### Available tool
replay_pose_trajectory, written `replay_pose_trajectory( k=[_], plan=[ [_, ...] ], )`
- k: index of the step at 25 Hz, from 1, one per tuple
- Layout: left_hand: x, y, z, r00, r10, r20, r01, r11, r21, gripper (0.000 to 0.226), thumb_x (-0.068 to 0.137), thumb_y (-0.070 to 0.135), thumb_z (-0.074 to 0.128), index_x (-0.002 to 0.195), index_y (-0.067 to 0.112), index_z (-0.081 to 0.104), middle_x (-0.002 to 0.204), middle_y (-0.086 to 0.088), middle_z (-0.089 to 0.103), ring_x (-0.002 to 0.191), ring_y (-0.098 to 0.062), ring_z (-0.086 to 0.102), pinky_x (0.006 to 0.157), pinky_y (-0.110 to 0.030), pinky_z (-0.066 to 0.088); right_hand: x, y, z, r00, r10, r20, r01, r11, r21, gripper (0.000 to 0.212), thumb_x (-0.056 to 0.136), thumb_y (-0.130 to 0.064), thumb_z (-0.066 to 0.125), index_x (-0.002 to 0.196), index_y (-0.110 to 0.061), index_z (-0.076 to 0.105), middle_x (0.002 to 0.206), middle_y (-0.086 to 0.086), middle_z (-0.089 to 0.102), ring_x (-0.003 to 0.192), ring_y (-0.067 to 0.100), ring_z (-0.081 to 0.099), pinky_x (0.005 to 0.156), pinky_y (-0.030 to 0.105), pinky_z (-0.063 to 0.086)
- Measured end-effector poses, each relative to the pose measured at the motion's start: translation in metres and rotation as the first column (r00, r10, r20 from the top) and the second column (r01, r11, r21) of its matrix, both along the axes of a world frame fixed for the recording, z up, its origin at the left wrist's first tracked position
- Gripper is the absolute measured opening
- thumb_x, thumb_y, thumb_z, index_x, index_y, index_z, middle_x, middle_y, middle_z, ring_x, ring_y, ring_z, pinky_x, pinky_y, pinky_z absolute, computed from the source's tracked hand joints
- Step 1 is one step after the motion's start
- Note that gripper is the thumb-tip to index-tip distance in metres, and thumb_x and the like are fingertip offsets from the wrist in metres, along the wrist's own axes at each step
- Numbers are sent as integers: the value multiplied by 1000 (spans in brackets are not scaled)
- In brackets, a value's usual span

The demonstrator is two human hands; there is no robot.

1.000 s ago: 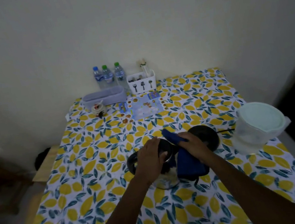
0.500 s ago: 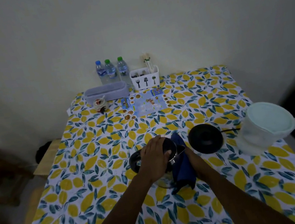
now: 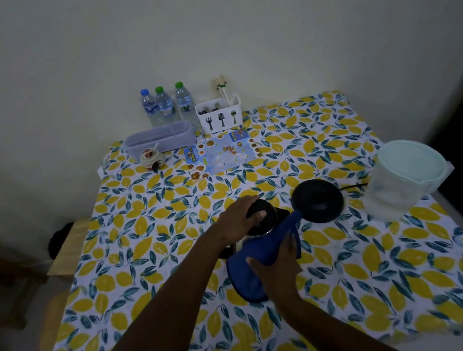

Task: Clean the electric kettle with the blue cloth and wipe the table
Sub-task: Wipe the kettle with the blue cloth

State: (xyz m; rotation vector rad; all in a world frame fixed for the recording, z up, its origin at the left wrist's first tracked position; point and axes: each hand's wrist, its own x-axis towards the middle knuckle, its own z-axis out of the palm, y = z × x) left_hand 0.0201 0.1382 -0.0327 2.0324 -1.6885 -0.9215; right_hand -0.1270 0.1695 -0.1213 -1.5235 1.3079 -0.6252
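The electric kettle (image 3: 264, 223), metal with a black lid, stands near the middle of the table (image 3: 149, 238) with its lemon-print cover. My left hand (image 3: 239, 220) grips the kettle's top from the left. The blue cloth (image 3: 256, 258) drapes over the kettle's near side and hides most of its body. My right hand (image 3: 275, 264) presses the cloth flat against the kettle from the front. The kettle's black round base (image 3: 317, 201) lies just to the right, its cord running right.
A pale lidded plastic container (image 3: 405, 177) sits at the right edge. At the back stand three water bottles (image 3: 165, 105), a white cutlery caddy (image 3: 219, 115), a grey tray (image 3: 159, 138), a small jar (image 3: 152, 159) and a printed leaflet (image 3: 222, 154). A wooden stool (image 3: 68, 248) is left of the table.
My right hand has slid the blue cloth from the kettle's right side round to its near side. My left hand stays on the kettle's top.
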Motion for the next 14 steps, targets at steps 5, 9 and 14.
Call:
replay_pose_trajectory(
  k=[5, 9, 14],
  plan=[
    [-1, 2, 5, 1000, -28, 14, 28, 1000, 6, 59, 100, 41, 40, 149, 15, 21, 157, -11, 22, 141, -29, 27, 114, -49, 28, 5, 14, -16, 988, -146, -56, 144, 989, -37, 113, 67, -47, 79, 150, -9, 12, 156, 18, 19, 138, 39, 26, 105, 62, 31],
    [-2, 2, 3, 999, -13, 34, 12, 1000, 16, 59, 100, 43, 39, 150, 17, 21, 159, -9, 19, 144, -28, 23, 115, -50, 25, -4, 17, -26, 987, -159, -7, 159, 986, 45, 111, 67, -43, 81, 149, -15, 13, 155, 15, 22, 138, 36, 29, 106, 56, 36],
    [0, 1, -2, 999, -6, 47, 7, 1000, -9, 59, 100, 43, 39, 149, 17, 21, 159, -9, 19, 145, -28, 21, 116, -50, 24, 4, 7, 0, 993, -120, -18, 117, 986, -117, 104, 72, -48, 75, 149, -10, 18, 157, 12, 20, 140, 33, 25, 107, 53, 34]
  ],
)
